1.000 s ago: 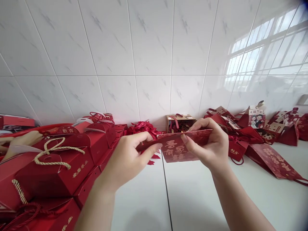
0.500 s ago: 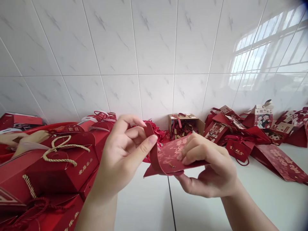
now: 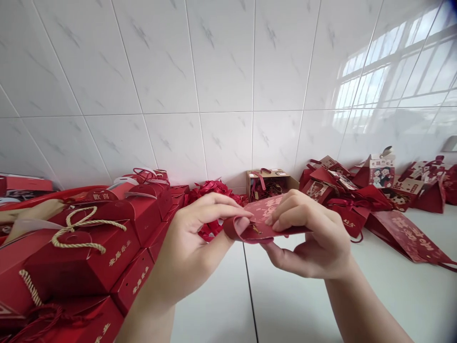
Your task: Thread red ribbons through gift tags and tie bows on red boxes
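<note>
A flat red paper gift box with pale printed lettering is held up in front of me, above the table. My right hand grips its right side, fingers on top and thumb underneath. At the box's left end, my left hand is closed on a red strap, which curls in a loop around the thumb tip. A small gold-coloured piece shows on the box near that loop. The far end of the strap is hidden by my fingers.
Stacked red boxes with rope bows fill the left side, another person's hand behind them. Red ribbons and an open carton stand by the tiled wall. Finished-looking gift boxes and a flat one lie right.
My left hand has moved right and brought the strap's raised end down, bending it into a tight loop against the box. The right hand keeps its grip. The view has shifted slightly right.
</note>
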Demonstrator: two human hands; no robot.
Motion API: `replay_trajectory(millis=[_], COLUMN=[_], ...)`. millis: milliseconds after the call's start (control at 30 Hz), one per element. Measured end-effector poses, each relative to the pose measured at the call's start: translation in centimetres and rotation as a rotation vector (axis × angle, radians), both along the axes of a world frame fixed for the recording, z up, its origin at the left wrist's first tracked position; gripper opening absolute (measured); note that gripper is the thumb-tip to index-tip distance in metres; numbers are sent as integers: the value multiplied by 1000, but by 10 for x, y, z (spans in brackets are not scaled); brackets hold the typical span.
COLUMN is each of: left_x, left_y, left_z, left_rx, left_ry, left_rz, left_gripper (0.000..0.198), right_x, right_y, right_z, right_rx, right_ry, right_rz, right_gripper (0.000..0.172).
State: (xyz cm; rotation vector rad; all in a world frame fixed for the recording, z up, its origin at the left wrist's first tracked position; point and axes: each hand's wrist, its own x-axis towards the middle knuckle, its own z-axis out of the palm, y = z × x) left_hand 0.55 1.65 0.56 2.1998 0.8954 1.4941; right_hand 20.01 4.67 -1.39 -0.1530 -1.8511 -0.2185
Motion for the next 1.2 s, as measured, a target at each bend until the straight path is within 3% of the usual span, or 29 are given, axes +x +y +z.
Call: replay_trajectory(millis=[233, 633, 933, 1200], left_x=[3, 2, -2, -4], left_y=[0, -4, -7, 1], left_z=[-4, -3, -4, -2], left_rx=[-63, -37, 98, 262], left_ry=[-142, -120, 93, 127], left_rz=[-20, -95, -91, -206], left_gripper=[24, 22, 20, 29], right_x=[-1, 0, -6, -7], right_y=[0, 0, 0, 3], right_z=[1, 0, 0, -3], right_rx=[-14, -45, -55, -29], right_ry=[27, 33, 62, 134], right_rz=[-33, -4, 62, 138], right_gripper=[23, 22, 19, 20])
